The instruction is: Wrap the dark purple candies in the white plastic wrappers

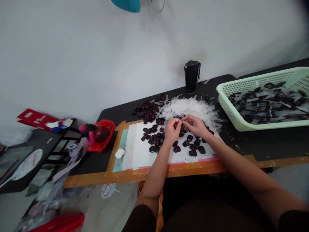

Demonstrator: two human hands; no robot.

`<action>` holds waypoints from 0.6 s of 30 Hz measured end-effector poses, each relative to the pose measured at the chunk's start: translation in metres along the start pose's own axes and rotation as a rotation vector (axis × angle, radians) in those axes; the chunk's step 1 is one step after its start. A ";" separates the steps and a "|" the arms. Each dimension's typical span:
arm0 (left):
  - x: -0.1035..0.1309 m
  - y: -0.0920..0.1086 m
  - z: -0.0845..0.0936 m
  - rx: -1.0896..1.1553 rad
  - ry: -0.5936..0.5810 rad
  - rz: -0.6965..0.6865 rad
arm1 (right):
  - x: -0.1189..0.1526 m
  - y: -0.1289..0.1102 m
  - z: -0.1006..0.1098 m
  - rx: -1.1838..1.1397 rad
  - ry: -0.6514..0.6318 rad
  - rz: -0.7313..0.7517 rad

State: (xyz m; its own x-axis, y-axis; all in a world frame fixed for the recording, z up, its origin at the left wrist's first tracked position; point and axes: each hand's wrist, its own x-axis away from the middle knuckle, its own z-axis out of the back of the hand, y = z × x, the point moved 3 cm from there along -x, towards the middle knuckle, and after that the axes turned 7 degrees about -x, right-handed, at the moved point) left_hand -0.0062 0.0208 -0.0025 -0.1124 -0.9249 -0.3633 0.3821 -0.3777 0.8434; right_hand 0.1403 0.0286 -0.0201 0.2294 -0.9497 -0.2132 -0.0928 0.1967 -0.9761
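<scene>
My left hand [172, 130] and my right hand [195, 125] meet above the white sheet [138, 154], fingertips pinched together and almost touching. Whatever sits between them is too small and hidden to name. Around and below them lie many small dark, glossy, rounded pieces [193, 153], spread loosely over the sheet. Just beyond the fingers rises a heap of thin whitish, see-through strips [190, 108]. Behind and left of the hands is a denser pile of the same dark pieces [148, 109].
On the right stands a pale green basket [231, 111] holding dark pieces with clear strips. A black lidded tumbler [191, 77] is near the wall. A white case [120, 153] lies left of the sheet; farther left are a red tray [109, 129] with a bottle and a red box [40, 120].
</scene>
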 end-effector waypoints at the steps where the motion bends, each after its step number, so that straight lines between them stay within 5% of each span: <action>1: 0.000 0.003 0.000 -0.005 0.021 -0.024 | 0.000 0.000 0.000 -0.006 -0.001 0.018; 11: 0.001 0.006 0.004 -0.122 0.065 -0.148 | 0.004 -0.012 0.002 0.268 -0.031 0.180; 18: 0.001 0.007 0.007 -0.117 0.091 -0.139 | 0.005 -0.008 -0.001 0.235 -0.118 0.227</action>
State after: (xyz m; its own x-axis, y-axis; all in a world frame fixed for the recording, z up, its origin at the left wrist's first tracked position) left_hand -0.0097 0.0174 0.0054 -0.0905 -0.8545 -0.5115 0.4735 -0.4887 0.7328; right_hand 0.1411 0.0220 -0.0132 0.3398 -0.8435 -0.4159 0.0680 0.4631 -0.8837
